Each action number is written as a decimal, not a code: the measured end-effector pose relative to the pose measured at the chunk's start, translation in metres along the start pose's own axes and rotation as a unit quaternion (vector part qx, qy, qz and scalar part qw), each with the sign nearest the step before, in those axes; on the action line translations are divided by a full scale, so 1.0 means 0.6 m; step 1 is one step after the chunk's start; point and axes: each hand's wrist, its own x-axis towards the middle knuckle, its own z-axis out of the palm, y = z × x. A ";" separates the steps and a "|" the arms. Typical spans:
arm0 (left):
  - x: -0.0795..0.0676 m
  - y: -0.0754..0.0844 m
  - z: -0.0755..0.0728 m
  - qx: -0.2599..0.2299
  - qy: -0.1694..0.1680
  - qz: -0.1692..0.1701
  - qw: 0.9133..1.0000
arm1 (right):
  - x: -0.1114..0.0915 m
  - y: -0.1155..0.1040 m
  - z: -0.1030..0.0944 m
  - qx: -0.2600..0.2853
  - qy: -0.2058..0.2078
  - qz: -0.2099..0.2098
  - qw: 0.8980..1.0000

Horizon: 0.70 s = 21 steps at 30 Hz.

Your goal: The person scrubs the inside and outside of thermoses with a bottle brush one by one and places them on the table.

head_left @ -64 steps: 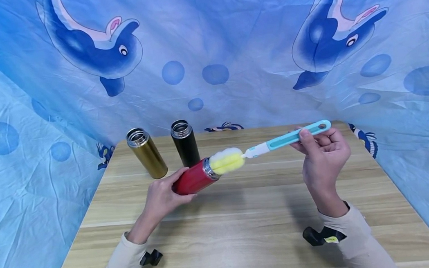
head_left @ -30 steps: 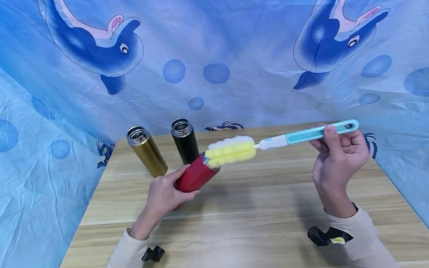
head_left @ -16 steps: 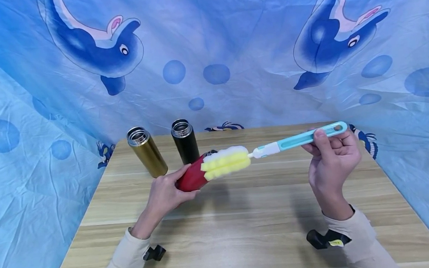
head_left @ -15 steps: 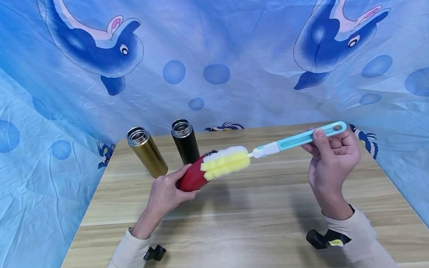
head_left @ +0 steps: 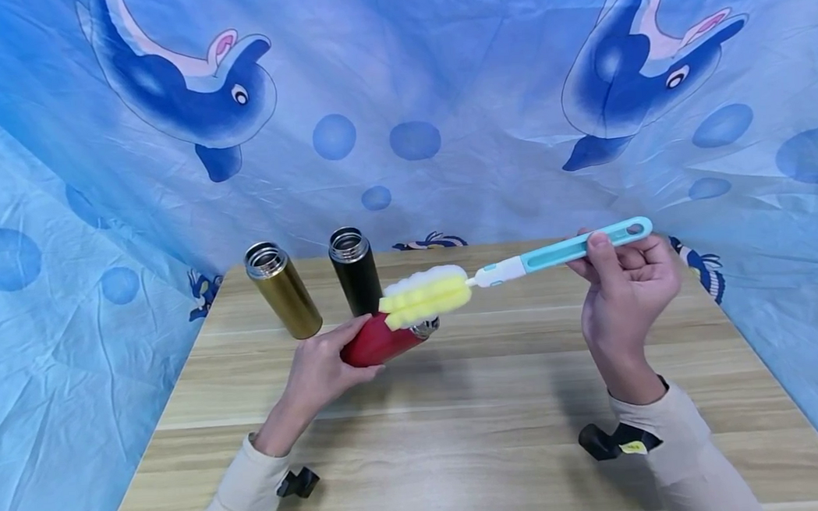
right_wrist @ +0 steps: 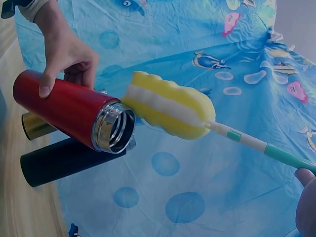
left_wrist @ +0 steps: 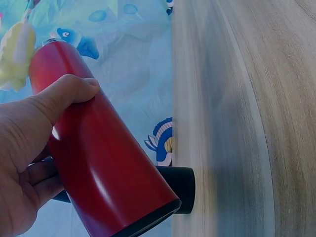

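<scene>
Left grip (head_left: 323, 372) hugs the red flask (head_left: 379, 343), right grip (head_left: 625, 289) pinches the bottle brush (head_left: 500, 272), sponge head (right_wrist: 170, 104) sitting beside the mouth (right_wrist: 101, 129), not inside.

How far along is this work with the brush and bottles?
Done: the red bottle, gold bottle and black bottle are open. In hand: the left hand holds the red bottle tilted; the right hand grips the brush, its sponge outside the bottle. Remaining: probably brushing inside; whether any bottle has been brushed already, I can't tell.
</scene>
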 end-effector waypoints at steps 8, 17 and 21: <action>-0.001 -0.007 0.002 0.002 -0.001 -0.003 1.000 | -0.003 -0.006 0.001 0.002 -0.010 0.007 1.000; 0.000 -0.007 0.007 0.010 0.008 0.033 0.999 | 0.004 0.006 0.001 -0.007 -0.003 -0.001 1.000; 0.001 -0.004 0.007 0.007 0.005 0.033 0.999 | 0.006 0.011 -0.001 -0.021 -0.002 -0.009 1.000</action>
